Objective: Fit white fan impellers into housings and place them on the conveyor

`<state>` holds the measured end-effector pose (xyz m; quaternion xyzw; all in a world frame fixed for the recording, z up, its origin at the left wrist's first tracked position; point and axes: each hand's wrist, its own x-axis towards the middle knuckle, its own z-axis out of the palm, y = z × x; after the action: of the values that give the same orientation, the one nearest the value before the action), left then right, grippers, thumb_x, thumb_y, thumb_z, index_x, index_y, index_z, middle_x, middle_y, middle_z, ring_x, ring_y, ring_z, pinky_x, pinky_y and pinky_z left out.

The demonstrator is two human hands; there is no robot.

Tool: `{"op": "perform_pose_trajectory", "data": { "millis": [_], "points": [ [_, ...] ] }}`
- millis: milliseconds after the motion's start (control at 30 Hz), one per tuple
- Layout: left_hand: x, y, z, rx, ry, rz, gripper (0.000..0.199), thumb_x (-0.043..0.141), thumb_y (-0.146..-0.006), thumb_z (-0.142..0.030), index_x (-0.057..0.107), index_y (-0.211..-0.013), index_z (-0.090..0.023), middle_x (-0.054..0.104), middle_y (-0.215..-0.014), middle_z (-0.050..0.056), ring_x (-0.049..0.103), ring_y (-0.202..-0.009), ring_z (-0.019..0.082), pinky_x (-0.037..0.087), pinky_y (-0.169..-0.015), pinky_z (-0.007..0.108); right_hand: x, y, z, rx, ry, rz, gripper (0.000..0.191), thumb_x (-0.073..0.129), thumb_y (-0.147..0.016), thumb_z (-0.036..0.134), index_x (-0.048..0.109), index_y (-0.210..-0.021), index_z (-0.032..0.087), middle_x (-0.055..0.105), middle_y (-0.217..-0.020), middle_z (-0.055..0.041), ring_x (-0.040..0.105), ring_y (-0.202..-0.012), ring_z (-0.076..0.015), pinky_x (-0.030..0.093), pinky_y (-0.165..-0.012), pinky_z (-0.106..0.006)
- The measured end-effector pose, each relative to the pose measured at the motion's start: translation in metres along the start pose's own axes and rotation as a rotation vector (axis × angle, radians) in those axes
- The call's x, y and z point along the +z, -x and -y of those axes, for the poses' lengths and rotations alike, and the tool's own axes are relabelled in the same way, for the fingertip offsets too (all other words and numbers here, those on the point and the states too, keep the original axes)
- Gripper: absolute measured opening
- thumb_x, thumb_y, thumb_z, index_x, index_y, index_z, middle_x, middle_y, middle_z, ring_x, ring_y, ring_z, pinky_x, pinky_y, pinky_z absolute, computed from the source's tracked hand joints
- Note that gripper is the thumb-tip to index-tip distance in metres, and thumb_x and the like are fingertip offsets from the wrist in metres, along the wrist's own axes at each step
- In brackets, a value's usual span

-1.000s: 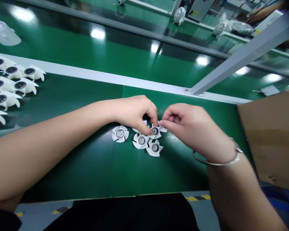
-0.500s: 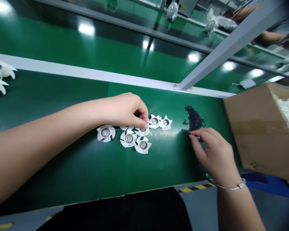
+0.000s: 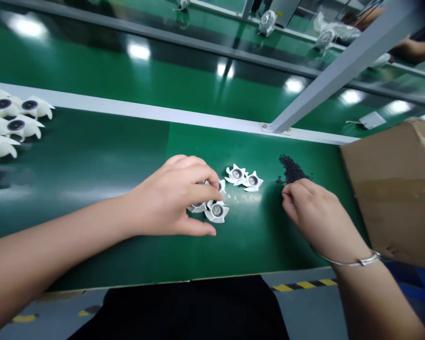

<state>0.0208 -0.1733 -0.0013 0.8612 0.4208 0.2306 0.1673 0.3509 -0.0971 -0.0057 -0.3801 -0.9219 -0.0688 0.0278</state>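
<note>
My left hand (image 3: 177, 198) is over a small cluster of white bladed fan wheels, its thumb apart from its fingers. One fan wheel (image 3: 217, 211) shows just in front of the fingers, between them and the thumb; others are partly hidden under the hand. Beyond the fingertips, two more fan wheels, one (image 3: 235, 174) and another (image 3: 253, 181), lie side by side on the green tabletop. At the near edge of a pile of tiny black pieces (image 3: 291, 169), my right hand (image 3: 315, 210) has its fingertips pinched together. Whatever is between them is hidden.
A cardboard box (image 3: 393, 189) stands at the right. Several larger white fan wheels (image 3: 17, 125) fill the far left of the table (image 3: 113, 156). A white rail (image 3: 138, 108) runs along the back, with a slanted post (image 3: 318, 85). Part of another person shows at upper right.
My left hand has opened from a pinch and come down nearer over the cluster, covering more of it. My right hand stays pinched by the black pile. The view has shifted left.
</note>
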Motion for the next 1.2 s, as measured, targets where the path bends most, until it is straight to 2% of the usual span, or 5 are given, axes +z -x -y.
{"op": "perform_pose_trajectory", "data": {
  "millis": [167, 267, 367, 833, 1200],
  "points": [
    [0.007, 0.001, 0.005, -0.013, 0.014, 0.028, 0.034, 0.076, -0.078, -0.052, 0.072, -0.104, -0.030, 0.064, -0.116, 0.002, 0.053, -0.115, 0.024, 0.034, -0.098, 0.041, -0.020, -0.014, 0.051, 0.051, -0.427, -0.140, 0.005, 0.053, -0.093, 0.019, 0.055, -0.089, 0.020, 0.059, -0.086, -0.0049, 0.057, -0.079, -0.0184, 0.047, -0.070, -0.030],
    [0.005, 0.001, 0.005, -0.032, 0.001, 0.024, 0.025, 0.074, -0.082, -0.046, 0.074, -0.102, -0.031, 0.065, -0.112, 0.002, 0.052, -0.113, 0.024, 0.034, -0.096, 0.041, -0.025, -0.025, 0.089, -0.076, -0.664, -0.067, 0.009, 0.051, -0.093, 0.012, 0.056, -0.091, 0.020, 0.059, -0.087, -0.0039, 0.056, -0.078, -0.0160, 0.047, -0.070, -0.028],
    [0.004, 0.000, 0.003, -0.044, -0.004, 0.030, 0.018, 0.071, -0.084, -0.043, 0.075, -0.096, -0.031, 0.066, -0.111, 0.002, 0.052, -0.112, 0.024, 0.034, -0.095, 0.041, -0.019, -0.035, 0.109, -0.158, -0.668, -0.006, 0.011, 0.049, -0.092, 0.010, 0.055, -0.088, 0.018, 0.058, -0.085, -0.0051, 0.054, -0.077, -0.0173, 0.046, -0.069, -0.031],
    [0.011, 0.000, -0.002, -0.044, 0.015, -0.038, 0.011, 0.069, -0.081, -0.031, 0.077, -0.086, -0.027, 0.068, -0.105, -0.001, 0.054, -0.104, 0.022, 0.037, -0.091, 0.039, -0.014, -0.036, 0.120, -0.129, -0.377, -0.074, 0.011, 0.053, -0.093, 0.014, 0.059, -0.084, 0.013, 0.056, -0.082, -0.0064, 0.051, -0.072, -0.0194, 0.042, -0.065, -0.034],
    [0.011, 0.000, -0.003, -0.055, 0.009, -0.031, 0.013, 0.069, -0.081, -0.034, 0.077, -0.091, -0.029, 0.068, -0.104, 0.000, 0.054, -0.105, 0.023, 0.037, -0.093, 0.040, -0.027, -0.023, 0.110, -0.454, -0.150, -0.139, 0.015, 0.057, -0.093, 0.011, 0.068, -0.103, 0.012, 0.063, -0.075, -0.0031, 0.053, -0.066, -0.0190, 0.036, -0.060, -0.036]
  ]
}}
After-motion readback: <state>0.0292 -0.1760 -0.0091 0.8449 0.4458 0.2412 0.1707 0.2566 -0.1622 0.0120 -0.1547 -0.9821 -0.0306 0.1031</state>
